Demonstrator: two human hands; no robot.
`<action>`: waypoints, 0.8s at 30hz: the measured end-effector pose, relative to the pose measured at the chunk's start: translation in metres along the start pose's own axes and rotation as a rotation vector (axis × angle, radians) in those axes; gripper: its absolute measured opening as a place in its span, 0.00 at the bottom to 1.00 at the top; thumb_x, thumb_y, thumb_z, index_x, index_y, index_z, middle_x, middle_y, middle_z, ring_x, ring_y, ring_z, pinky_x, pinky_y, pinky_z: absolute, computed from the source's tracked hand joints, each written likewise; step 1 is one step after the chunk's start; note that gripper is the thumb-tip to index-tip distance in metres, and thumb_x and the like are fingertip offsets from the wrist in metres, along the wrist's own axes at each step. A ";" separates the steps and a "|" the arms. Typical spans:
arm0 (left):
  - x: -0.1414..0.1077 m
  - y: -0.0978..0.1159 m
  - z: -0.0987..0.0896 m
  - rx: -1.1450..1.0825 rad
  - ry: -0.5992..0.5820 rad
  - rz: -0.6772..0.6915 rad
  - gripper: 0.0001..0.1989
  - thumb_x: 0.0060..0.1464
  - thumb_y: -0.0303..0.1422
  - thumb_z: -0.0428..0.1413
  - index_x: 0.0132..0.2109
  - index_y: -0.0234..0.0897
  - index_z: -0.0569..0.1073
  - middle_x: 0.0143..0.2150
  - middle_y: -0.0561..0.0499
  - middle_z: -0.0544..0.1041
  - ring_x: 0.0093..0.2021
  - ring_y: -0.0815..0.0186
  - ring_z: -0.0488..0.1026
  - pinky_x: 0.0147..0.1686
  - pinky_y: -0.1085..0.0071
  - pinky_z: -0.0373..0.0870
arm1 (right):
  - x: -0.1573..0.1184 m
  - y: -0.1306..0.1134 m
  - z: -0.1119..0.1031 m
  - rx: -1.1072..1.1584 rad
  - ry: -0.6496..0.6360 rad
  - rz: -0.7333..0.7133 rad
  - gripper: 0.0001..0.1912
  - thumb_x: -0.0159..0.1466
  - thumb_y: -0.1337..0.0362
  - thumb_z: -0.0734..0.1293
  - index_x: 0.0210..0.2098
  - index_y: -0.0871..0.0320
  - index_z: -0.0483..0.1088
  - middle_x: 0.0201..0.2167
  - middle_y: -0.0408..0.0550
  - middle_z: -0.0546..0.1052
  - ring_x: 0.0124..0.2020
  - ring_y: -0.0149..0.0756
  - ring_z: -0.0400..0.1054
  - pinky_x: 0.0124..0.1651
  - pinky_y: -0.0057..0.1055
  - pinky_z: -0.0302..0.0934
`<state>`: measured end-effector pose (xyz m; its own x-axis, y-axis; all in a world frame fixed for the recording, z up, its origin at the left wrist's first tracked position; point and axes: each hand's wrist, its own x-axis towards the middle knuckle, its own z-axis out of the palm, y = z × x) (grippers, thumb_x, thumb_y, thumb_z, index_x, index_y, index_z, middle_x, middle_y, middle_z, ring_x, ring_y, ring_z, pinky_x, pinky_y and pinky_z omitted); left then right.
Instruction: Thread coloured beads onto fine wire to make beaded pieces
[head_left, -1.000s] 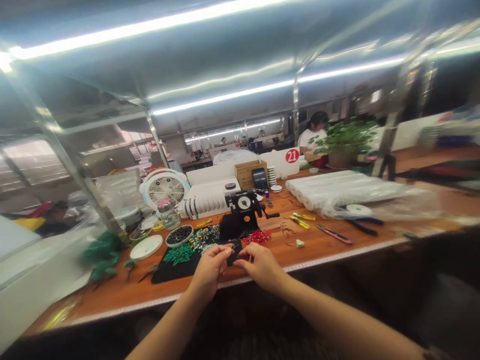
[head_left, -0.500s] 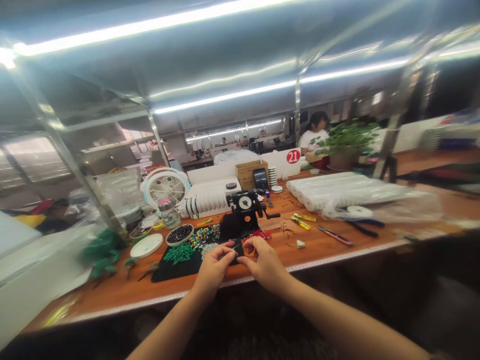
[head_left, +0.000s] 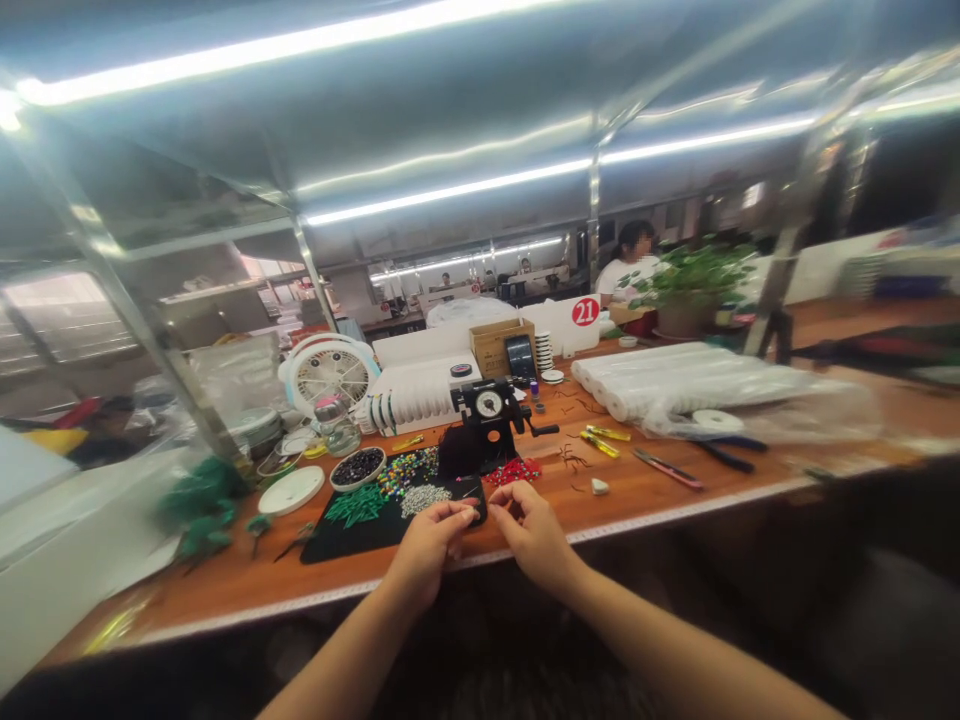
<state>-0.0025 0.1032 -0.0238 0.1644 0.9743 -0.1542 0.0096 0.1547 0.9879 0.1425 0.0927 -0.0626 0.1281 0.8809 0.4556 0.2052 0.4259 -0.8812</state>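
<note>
My left hand point(head_left: 433, 540) is closed in a pinch over the front edge of the black mat point(head_left: 352, 542). A thin, light, pin-like sliver shows by its fingertips, too small to name. Close by on the right, my right hand point(head_left: 534, 532) is also closed, thumb against forefinger; whatever it holds is hidden. On the mat lie silvery beads point(head_left: 424, 499), green slender pieces point(head_left: 357, 506), mixed coloured beads point(head_left: 405, 472) and a round dish of black beads point(head_left: 358, 467). Red beads point(head_left: 514, 471) are heaped just beyond my right hand. Behind them stands a black hand-cranked machine point(head_left: 491, 405) with a dial.
White spools point(head_left: 420, 402), a fan point(head_left: 330, 375) and a glass jar point(head_left: 340, 430) stand at the back left. To the right lie yellow-handled tools point(head_left: 600, 444), a red cutter point(head_left: 667, 468), dark-handled pliers point(head_left: 726, 458) and plastic-wrapped rolls point(head_left: 667, 378). A person point(head_left: 628, 265) sits beyond.
My hands have drawn slightly apart, the right one moving right and a little down. The silvery beads and the mat's right end show more now.
</note>
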 end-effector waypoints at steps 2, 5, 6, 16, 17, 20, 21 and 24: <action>0.000 -0.001 0.000 -0.013 -0.026 -0.018 0.15 0.33 0.38 0.65 0.28 0.32 0.75 0.12 0.62 0.57 0.14 0.78 0.47 0.17 0.76 0.43 | -0.002 0.003 0.001 0.013 0.015 0.022 0.07 0.59 0.63 0.60 0.27 0.58 0.66 0.28 0.47 0.69 0.29 0.35 0.64 0.34 0.32 0.60; -0.002 0.001 -0.001 -0.023 -0.059 -0.053 0.15 0.32 0.36 0.66 0.28 0.30 0.75 0.13 0.61 0.58 0.15 0.78 0.48 0.18 0.76 0.43 | -0.003 0.007 0.002 0.000 0.067 0.039 0.08 0.58 0.62 0.60 0.25 0.57 0.65 0.27 0.47 0.68 0.29 0.37 0.63 0.35 0.33 0.60; -0.002 0.002 -0.001 -0.024 -0.064 -0.062 0.15 0.32 0.36 0.66 0.28 0.30 0.75 0.14 0.61 0.59 0.16 0.78 0.48 0.18 0.76 0.43 | -0.003 0.008 0.003 -0.012 0.079 0.040 0.08 0.58 0.62 0.60 0.25 0.57 0.64 0.27 0.47 0.68 0.29 0.37 0.63 0.35 0.33 0.60; 0.002 0.004 0.000 -0.001 -0.063 -0.121 0.18 0.29 0.37 0.67 0.27 0.30 0.73 0.14 0.62 0.57 0.16 0.79 0.46 0.19 0.75 0.39 | 0.001 0.013 0.008 -0.040 0.138 0.062 0.07 0.56 0.61 0.58 0.23 0.56 0.61 0.26 0.48 0.66 0.29 0.38 0.61 0.36 0.36 0.59; 0.002 0.004 0.000 0.003 -0.060 -0.122 0.18 0.29 0.37 0.67 0.27 0.30 0.73 0.14 0.62 0.58 0.16 0.79 0.47 0.19 0.75 0.39 | 0.001 0.013 0.009 -0.039 0.144 0.065 0.08 0.56 0.61 0.58 0.23 0.56 0.61 0.26 0.48 0.66 0.29 0.38 0.61 0.36 0.36 0.59; 0.002 0.004 0.001 0.015 -0.054 -0.123 0.19 0.28 0.38 0.67 0.28 0.30 0.73 0.16 0.60 0.61 0.16 0.79 0.49 0.19 0.75 0.40 | 0.001 0.013 0.009 -0.035 0.162 0.070 0.08 0.56 0.61 0.58 0.22 0.56 0.61 0.26 0.47 0.66 0.30 0.38 0.62 0.37 0.36 0.59; 0.002 0.004 0.001 0.019 -0.053 -0.123 0.19 0.28 0.38 0.67 0.28 0.29 0.73 0.16 0.59 0.62 0.16 0.79 0.50 0.19 0.75 0.41 | 0.001 0.014 0.009 -0.035 0.167 0.071 0.08 0.56 0.61 0.58 0.22 0.56 0.61 0.26 0.47 0.66 0.30 0.38 0.62 0.37 0.36 0.59; 0.002 0.004 0.001 0.029 -0.053 -0.122 0.19 0.28 0.38 0.67 0.27 0.29 0.73 0.16 0.59 0.63 0.16 0.78 0.50 0.20 0.75 0.41 | 0.001 0.014 0.010 -0.034 0.174 0.072 0.08 0.55 0.61 0.59 0.22 0.56 0.62 0.26 0.47 0.66 0.30 0.38 0.62 0.37 0.36 0.59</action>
<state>-0.0007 0.1060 -0.0205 0.2122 0.9384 -0.2727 0.0611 0.2657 0.9621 0.1359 0.1014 -0.0758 0.3085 0.8588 0.4090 0.2220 0.3531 -0.9089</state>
